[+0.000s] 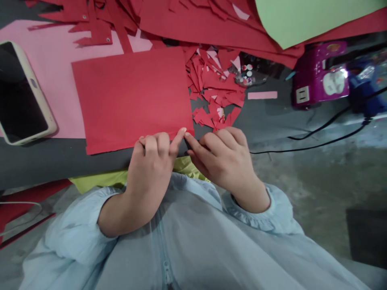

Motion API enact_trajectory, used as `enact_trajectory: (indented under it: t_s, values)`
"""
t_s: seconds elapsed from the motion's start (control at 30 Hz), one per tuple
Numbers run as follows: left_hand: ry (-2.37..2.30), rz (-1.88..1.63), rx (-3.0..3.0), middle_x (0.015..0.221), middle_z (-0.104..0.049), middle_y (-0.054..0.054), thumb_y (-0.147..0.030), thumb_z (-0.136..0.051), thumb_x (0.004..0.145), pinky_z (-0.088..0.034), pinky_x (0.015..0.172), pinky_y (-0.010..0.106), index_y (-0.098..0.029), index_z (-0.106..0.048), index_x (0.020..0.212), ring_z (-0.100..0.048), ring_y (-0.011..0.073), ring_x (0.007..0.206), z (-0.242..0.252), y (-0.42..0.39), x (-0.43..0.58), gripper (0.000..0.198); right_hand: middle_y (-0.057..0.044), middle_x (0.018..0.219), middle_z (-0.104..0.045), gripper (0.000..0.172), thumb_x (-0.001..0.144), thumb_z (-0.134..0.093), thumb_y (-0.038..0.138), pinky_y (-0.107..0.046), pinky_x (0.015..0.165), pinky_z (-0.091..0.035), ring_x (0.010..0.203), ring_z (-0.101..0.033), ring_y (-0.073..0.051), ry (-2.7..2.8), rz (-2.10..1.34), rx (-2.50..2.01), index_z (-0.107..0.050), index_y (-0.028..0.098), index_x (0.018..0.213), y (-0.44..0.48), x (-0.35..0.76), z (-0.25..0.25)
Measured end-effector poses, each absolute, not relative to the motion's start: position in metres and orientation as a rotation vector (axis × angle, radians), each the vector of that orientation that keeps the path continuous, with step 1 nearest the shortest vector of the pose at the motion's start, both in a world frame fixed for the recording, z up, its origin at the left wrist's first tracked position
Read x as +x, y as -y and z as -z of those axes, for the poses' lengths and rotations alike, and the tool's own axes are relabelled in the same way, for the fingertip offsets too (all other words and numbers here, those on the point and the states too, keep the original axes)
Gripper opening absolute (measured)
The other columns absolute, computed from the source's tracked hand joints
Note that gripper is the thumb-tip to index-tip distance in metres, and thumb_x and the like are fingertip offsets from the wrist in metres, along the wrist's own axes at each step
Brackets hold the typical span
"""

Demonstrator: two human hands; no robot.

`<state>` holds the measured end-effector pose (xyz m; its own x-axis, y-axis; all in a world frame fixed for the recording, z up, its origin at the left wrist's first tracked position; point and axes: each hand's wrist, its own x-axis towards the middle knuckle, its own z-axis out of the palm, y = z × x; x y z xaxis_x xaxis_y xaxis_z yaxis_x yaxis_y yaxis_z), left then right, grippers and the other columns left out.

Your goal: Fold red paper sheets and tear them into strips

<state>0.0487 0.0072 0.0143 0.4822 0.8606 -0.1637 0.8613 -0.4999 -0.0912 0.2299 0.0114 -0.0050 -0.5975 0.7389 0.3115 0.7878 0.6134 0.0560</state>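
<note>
A sheet of red paper (133,92) lies flat in front of me, with a narrow fold along its near edge. My left hand (152,161) is closed over that folded edge, its fingers curled and the index finger pointing to the right corner. At the same corner my right hand (223,157) is closed, its index fingertip against the fold and nearly meeting the left one. The undersides of both hands are hidden.
Red paper scraps (211,88) lie right of the sheet, near a pink strip (262,95). A phone (24,92) rests on pink paper (57,80) at left. A purple power socket (320,76) with black cables sits at right. Green paper (302,18) covers red sheets behind.
</note>
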Motion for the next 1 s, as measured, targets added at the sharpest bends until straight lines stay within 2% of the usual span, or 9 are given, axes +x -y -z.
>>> enact_trajectory:
  t_s: [0.2, 0.37, 0.5, 0.7, 0.9, 1.0]
  values:
    - [-1.548, 0.269, 2.971, 0.102, -0.064, 0.01, -0.009, -0.039, 0.095, -0.057, 0.078, 0.034, -0.024, -0.043, 0.146, -0.06, 0.0206, 0.09, -0.012, -0.006, 0.044, 0.054, -0.004, 0.076, -0.062, 0.034, 0.097, -0.05, 0.034, -0.035, 0.08, -0.033, 0.078, -0.043, -0.02, 2.413, 0.21, -1.571, -0.066, 0.013, 0.119, 0.004, 0.216, 0.01]
    - [-1.586, 0.249, 2.971, 0.112, -0.065, 0.019, -0.003, -0.038, 0.093, -0.057, 0.086, 0.039, -0.008, -0.045, 0.143, -0.064, 0.026, 0.102, -0.009, 0.002, 0.042, 0.051, -0.006, 0.077, -0.061, 0.037, 0.098, -0.046, 0.036, -0.035, 0.076, -0.032, 0.079, -0.043, -0.021, 2.387, 0.183, -1.637, -0.066, 0.014, 0.12, 0.008, 0.218, 0.01]
    - [-1.622, 0.192, 3.024, 0.111, -0.067, 0.022, -0.003, -0.041, 0.092, -0.058, 0.084, 0.039, -0.003, -0.049, 0.138, -0.068, 0.029, 0.101, -0.005, 0.007, 0.043, 0.047, -0.006, 0.078, -0.061, 0.04, 0.099, -0.045, 0.039, -0.036, 0.075, -0.031, 0.079, -0.041, -0.021, 2.416, 0.198, -1.62, -0.066, 0.012, 0.121, 0.006, 0.216, 0.011]
    - [-1.635, -0.038, 2.859, 0.119, -0.065, 0.027, -0.005, -0.039, 0.094, -0.055, 0.096, 0.044, 0.007, -0.05, 0.134, -0.064, 0.0333, 0.114, 0.002, 0.01, 0.038, 0.043, -0.006, 0.079, -0.058, 0.043, 0.1, -0.04, 0.043, -0.036, 0.074, -0.028, 0.08, -0.039, -0.021, 2.5, 0.137, -1.545, -0.064, 0.019, 0.127, 0.001, 0.195, 0.014]
    - [-1.585, -0.082, 2.883, 0.116, -0.066, 0.028, -0.006, -0.039, 0.094, -0.055, 0.095, 0.042, 0.011, -0.052, 0.129, -0.065, 0.0338, 0.112, 0.001, 0.01, 0.032, 0.041, -0.006, 0.078, -0.057, 0.042, 0.101, -0.04, 0.039, -0.036, 0.075, -0.027, 0.079, -0.037, -0.021, 2.484, 0.168, -1.589, -0.064, 0.02, 0.128, -0.001, 0.184, 0.012]
    - [-1.588, -0.06, 2.821, 0.12, -0.064, 0.029, -0.004, -0.038, 0.093, -0.055, 0.096, 0.043, 0.009, -0.048, 0.134, -0.063, 0.0349, 0.116, 0.001, 0.01, 0.032, 0.044, -0.006, 0.077, -0.057, 0.04, 0.099, -0.042, 0.037, -0.036, 0.075, -0.028, 0.08, -0.039, -0.022, 2.464, 0.169, -1.678, -0.064, 0.02, 0.129, 0.001, 0.192, 0.008]
